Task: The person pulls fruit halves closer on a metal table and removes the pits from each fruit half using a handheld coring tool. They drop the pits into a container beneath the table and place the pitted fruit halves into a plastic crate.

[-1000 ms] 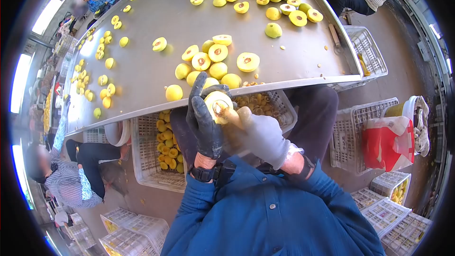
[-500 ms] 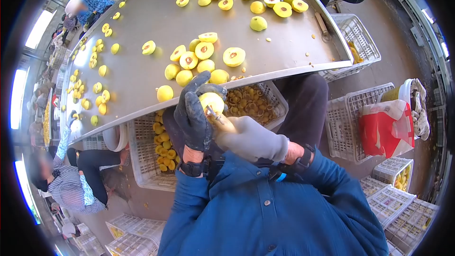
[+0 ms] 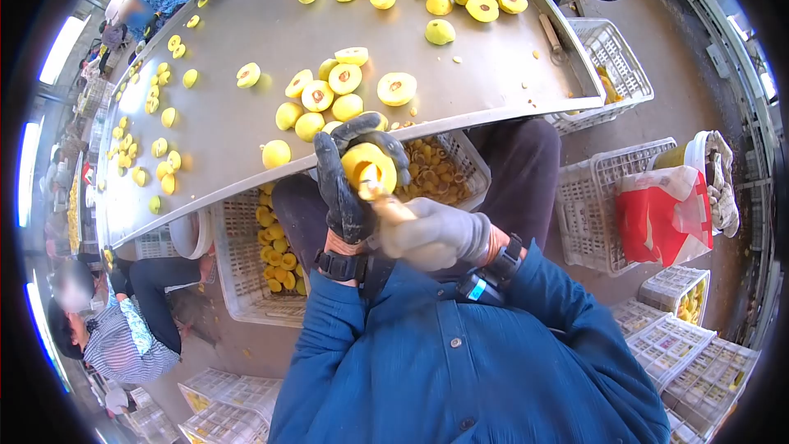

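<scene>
My left hand (image 3: 339, 197), in a dark glove, cups a yellow peach half (image 3: 359, 162) just off the table's front edge. The cut face is turned up and shows a round hollow in its middle. In a grey glove, my right hand (image 3: 436, 234) is closed round the wooden handle of a pitting tool (image 3: 397, 209). The metal end of that tool reaches into the hollow, blurred, so its shape is unclear. Close beyond my hands, several peach halves (image 3: 317, 96) lie on the metal table (image 3: 460, 90), some with brown pits showing.
Below the table edge stand a crate of peach halves (image 3: 230, 279) and a crate of brownish scraps (image 3: 472, 166). Another wooden-handled tool (image 3: 551, 35) lies on the table. Crates (image 3: 608, 197) and a red bag (image 3: 662, 218) are at right. A co-worker (image 3: 123, 333) sits at left.
The peach half has turned so its hollowed cut face shows, and the tool end has moved into it. My right hand has shifted slightly. The whole view has moved a little.
</scene>
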### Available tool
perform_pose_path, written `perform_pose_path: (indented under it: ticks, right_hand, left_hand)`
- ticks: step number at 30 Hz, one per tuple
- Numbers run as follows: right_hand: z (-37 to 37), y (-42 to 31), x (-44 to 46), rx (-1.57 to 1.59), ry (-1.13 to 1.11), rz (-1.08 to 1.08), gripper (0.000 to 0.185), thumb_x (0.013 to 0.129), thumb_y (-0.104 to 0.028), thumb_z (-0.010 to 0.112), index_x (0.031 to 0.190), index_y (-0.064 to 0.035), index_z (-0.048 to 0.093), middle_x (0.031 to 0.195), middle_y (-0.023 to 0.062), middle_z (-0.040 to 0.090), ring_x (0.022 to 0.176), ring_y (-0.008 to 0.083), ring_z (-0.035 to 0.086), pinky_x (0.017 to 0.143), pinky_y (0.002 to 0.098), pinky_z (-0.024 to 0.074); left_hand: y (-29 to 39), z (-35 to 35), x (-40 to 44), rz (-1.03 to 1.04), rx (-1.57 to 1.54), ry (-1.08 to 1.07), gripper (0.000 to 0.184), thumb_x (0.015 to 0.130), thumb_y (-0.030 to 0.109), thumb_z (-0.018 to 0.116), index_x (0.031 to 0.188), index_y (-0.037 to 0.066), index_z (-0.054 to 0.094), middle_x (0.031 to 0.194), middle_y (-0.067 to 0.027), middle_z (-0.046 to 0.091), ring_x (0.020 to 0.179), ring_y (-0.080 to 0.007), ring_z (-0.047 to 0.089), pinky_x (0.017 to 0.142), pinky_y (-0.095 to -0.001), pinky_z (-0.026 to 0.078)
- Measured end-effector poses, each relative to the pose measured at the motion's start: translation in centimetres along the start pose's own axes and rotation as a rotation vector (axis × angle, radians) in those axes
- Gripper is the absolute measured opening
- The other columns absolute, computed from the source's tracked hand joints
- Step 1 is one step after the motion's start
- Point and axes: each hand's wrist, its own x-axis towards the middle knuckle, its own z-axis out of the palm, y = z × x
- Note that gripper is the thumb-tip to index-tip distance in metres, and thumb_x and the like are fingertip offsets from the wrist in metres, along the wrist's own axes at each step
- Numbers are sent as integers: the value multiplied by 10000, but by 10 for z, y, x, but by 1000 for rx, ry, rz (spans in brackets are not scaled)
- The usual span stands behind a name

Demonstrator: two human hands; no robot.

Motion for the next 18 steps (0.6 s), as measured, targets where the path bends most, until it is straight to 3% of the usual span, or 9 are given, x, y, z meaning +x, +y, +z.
perform_pose_path:
  ticks: [1, 3, 5, 6, 9, 13, 14, 18]
  right_hand:
    - [-13, 5, -1, 20, -44, -53, 155, 909, -164, 631, 896, -10, 641, 770, 4, 579, 732, 79, 511, 671, 266, 440]
    - [-37, 15, 3, -482, 205, -117, 162, 889, -186, 641, 933, -30, 640, 786, 47, 624, 659, 141, 579, 635, 314, 469]
    - [-42, 17, -2, -1856, 611, 21, 166, 863, -209, 650, 942, -64, 632, 770, 133, 664, 619, 283, 646, 594, 412, 490]
    - [-73, 40, -2, -1703, 749, -123, 173, 848, -242, 657, 940, -99, 622, 744, 181, 662, 643, 384, 647, 575, 493, 492]
    - [-79, 42, -14, -1526, 842, -229, 182, 850, -261, 657, 916, -102, 598, 657, 175, 644, 631, 374, 652, 573, 503, 500]
    - [-87, 58, -9, -1625, 851, -93, 228, 847, -270, 665, 880, -69, 563, 665, 208, 630, 655, 406, 639, 605, 505, 497]
    - [-89, 64, -4, -1601, 843, -110, 239, 847, -277, 670, 884, -68, 560, 671, 221, 625, 664, 423, 632, 602, 513, 488]
    - [-69, 60, 16, -1410, 778, -251, 240, 849, -277, 668, 863, -64, 558, 659, 228, 618, 647, 435, 623, 589, 533, 480]
  left_hand:
    - [-5, -9, 5, 48, 37, -14, 678, 1028, 567, 272, 1177, -28, 560, 811, -134, 622, 644, -239, 594, 554, -337, 522]
    - [-11, -21, 12, -13, 10, 198, 660, 1032, 553, 292, 1191, -29, 560, 833, -134, 642, 689, -248, 627, 615, -344, 551]
    - [-13, -32, 11, 25, 130, 242, 647, 1033, 544, 314, 1197, -31, 560, 857, -138, 657, 720, -239, 642, 645, -345, 558]
    - [-12, -37, 9, 40, 191, 261, 640, 1034, 539, 324, 1201, -32, 561, 869, -140, 664, 736, -235, 650, 661, -345, 562]
    - [6, -52, -7, 92, 320, 259, 625, 1034, 530, 342, 1206, -28, 565, 898, -135, 679, 758, -213, 656, 686, -328, 561]
    - [5, -110, -26, 164, 437, 393, 496, 1061, 379, 345, 1170, -36, 595, 899, -107, 691, 829, -201, 656, 841, -338, 532]
    - [3, -120, -30, 357, 754, 251, 502, 1065, 366, 333, 1178, -46, 597, 923, -103, 692, 879, -193, 650, 866, -336, 518]
    - [14, -83, -37, 239, 612, 327, 506, 1064, 360, 320, 1191, -38, 605, 995, -110, 687, 937, -207, 637, 908, -337, 492]
